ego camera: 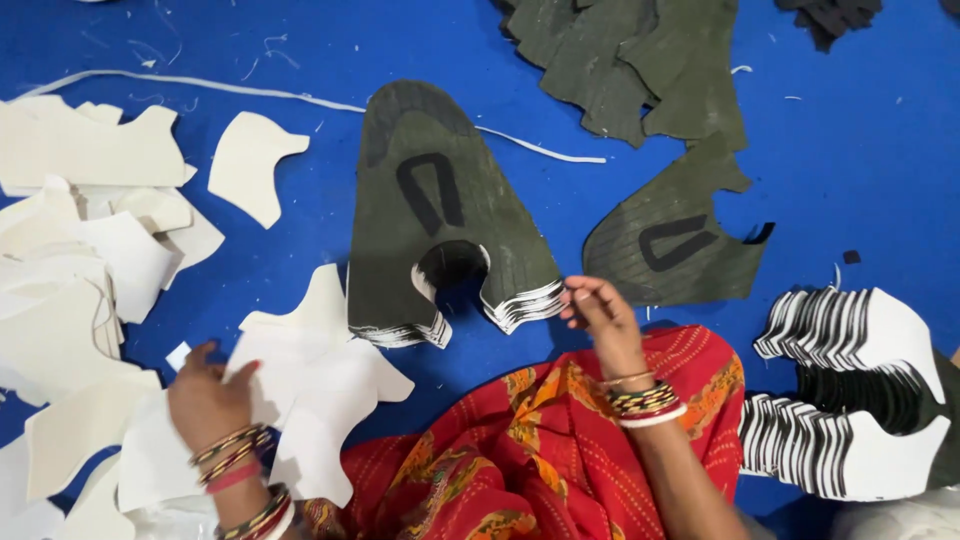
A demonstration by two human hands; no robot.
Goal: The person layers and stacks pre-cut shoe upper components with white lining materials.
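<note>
Since the blue floor (880, 160) carries everything, start there: a green stack (440, 215) of shoe-upper cutouts lies at centre, olive fabric on top with a black U-shaped mark, thin white-edged layers fanned at its two lower prongs. Probably light per piece but the whole stack has some weight; each layer looks thin, soft and bendy, and the layers would slide on each other, so best taken by pinching one edge at a prong tip or by lifting the whole stack from below with a flat palm. A pile of white cutouts (80, 260) spreads at left, a black-and-white stack (860, 390) sits at right, loose green pieces (640, 60) lie at top, one single green piece (670, 250) just right of the green stack. Red patterned cloth (540, 440) covers the person's lap at bottom. The right hand (598, 315) reaches forward from a bangled wrist, fingers drawn together in a pinch just beside the right prong of the green stack; cannot tell whether they actually grip a layer. The left hand (208, 400), also bangled, rests knuckles-up on a white piece (320, 400) at lower left, fingers spread a little and pressing or pinching its edge; a full grip is not clear.
</note>
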